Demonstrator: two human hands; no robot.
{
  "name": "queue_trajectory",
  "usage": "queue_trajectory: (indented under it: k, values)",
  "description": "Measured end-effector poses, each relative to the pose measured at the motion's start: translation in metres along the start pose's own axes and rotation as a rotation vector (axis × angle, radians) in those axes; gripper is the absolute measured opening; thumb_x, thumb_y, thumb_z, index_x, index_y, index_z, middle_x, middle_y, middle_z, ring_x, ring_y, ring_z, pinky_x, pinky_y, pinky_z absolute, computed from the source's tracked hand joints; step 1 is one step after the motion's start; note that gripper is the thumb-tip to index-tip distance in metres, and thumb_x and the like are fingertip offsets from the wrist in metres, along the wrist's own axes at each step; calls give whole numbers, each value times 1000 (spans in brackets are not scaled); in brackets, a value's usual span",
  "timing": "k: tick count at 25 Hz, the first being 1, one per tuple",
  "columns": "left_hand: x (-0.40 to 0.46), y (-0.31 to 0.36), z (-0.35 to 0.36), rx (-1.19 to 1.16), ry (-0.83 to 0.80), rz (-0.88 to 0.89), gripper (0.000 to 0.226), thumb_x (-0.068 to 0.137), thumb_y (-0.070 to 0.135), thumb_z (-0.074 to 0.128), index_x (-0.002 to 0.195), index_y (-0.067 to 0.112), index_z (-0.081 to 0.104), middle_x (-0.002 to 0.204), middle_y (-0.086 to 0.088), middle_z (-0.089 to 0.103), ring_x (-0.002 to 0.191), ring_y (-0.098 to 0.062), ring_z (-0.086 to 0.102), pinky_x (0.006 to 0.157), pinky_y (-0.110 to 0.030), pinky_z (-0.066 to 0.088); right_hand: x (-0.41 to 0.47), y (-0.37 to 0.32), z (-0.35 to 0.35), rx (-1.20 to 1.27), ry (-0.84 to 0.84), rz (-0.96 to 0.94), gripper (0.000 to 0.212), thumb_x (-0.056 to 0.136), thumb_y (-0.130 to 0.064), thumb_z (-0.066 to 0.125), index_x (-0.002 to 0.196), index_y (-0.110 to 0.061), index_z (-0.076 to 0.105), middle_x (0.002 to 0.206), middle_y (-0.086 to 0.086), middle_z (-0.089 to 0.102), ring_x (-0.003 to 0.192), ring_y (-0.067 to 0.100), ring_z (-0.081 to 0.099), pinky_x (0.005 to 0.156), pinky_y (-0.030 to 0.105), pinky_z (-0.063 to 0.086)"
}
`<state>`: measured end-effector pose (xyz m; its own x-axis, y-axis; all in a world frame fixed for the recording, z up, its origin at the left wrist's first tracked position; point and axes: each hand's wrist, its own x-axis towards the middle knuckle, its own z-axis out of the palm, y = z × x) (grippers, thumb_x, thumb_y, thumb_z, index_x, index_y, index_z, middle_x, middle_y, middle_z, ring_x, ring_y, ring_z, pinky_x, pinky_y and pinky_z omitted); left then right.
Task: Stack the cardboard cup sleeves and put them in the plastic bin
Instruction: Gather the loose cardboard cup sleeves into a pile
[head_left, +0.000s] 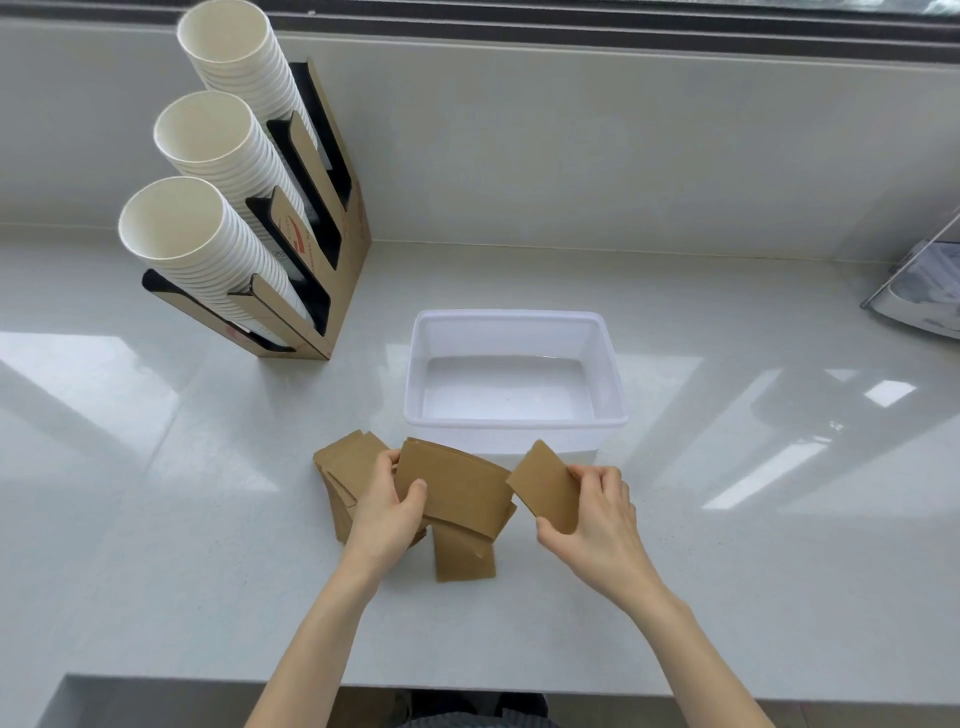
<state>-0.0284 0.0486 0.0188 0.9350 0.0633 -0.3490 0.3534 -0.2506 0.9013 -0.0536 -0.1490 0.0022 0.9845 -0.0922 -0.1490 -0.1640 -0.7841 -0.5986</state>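
The left hand (389, 512) holds a small bunch of brown cardboard sleeves (457, 493) just above the white bench (156, 493); its thumb lies on the top face of the bunch and the other fingers (382, 462) curl around the left edge, so the hand is closed on it. The right hand (597, 512) holds one single sleeve (548, 486) by its right end, pinched between the thumb below and the fingers on top, and this sleeve is tilted and close to the right edge of the bunch, but not touching it. More sleeves lie flat on the bench: a loose pile (345, 480) behind the left hand and one sleeve (462, 556) under the bunch. The clear plastic bin (514, 317) stands just behind the hands, with nothing in it.
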Motion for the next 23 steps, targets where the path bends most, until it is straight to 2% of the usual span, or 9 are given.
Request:
queue_trajectory:
  k: [3,5,7,13,16,19,23]
  values:
    - [-1,-1,5,4,-29,-25,24,89,13,40,110,25,42,94,10,60,88,-14,59,85,-36,49,1,-16,2,18,-21,-137,60,78,-34,59,130,-18,33,121,1,35,116,17,35,102,26,28]
    - [-1,-1,8,-7,-44,-33,24,89,12,39,110,24,43,94,8,61,90,-15,59,90,-39,48,2,-26,6,12,-47,-197,62,79,-35,59,132,-18,31,122,0,34,116,16,34,101,24,27]
    - [-2,0,10,-24,-56,-44,23,90,12,37,108,25,43,90,5,62,88,-16,60,90,-40,49,4,-35,11,-4,-59,-244,64,79,-35,59,134,-18,30,123,1,32,117,16,33,102,24,26]
    - [-9,8,16,-162,-76,-104,21,95,18,27,99,19,48,86,-2,59,79,-13,58,72,-30,51,9,-41,14,-44,-88,-302,65,79,-34,59,136,-23,30,127,1,31,116,16,34,103,26,26]
    - [-8,5,18,-142,-90,-51,19,95,27,34,103,18,48,90,0,62,83,-14,62,79,-34,54,10,-42,16,-54,-109,-345,64,79,-33,60,135,-25,30,128,1,31,117,16,34,101,26,27]
    - [-5,0,15,-90,-81,3,10,92,23,42,98,23,50,94,2,64,91,-16,63,87,-40,52,11,-42,15,-44,-116,-359,63,80,-34,60,135,-27,31,128,-1,31,117,15,33,99,24,25]
    - [-2,-2,0,-123,17,-17,11,92,21,43,88,28,51,95,1,63,91,-17,62,86,-43,53,13,-37,16,169,-103,-229,60,86,-40,53,139,-27,28,117,-6,32,109,8,32,103,24,24]
